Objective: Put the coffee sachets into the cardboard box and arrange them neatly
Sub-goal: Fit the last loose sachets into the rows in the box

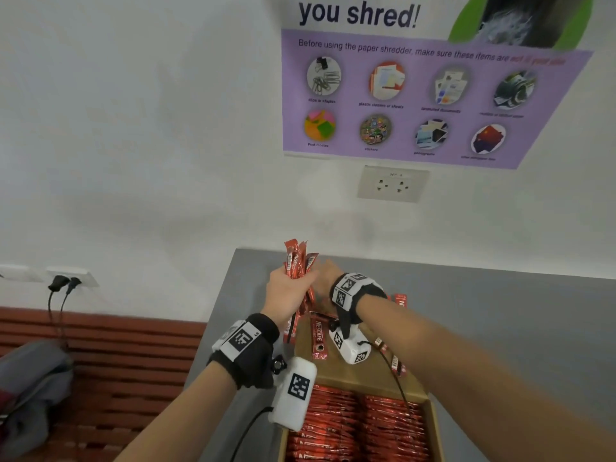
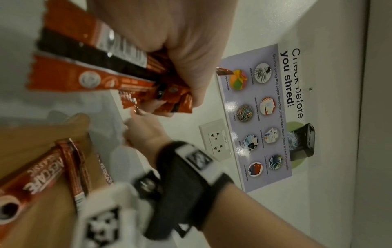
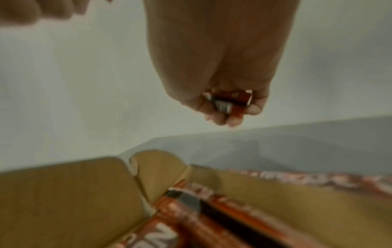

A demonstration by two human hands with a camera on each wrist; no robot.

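From the head view, your left hand grips a bundle of coffee sachets above the far flap of the cardboard box, your right hand pressed beside it; you seem to be squaring the bundle.

The left wrist view shows fingers curled round the sticks, loose ones lying on the flap.

The right wrist view shows your right fingers pinching sachet ends. Next, lower them into the nearly full rows; room is tight.

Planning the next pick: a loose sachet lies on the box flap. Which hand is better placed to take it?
Right hand, probably: it pinches only a few sachet ends, and its wrist hangs over the loose sachet on the flap. The left hand grips a full bundle.
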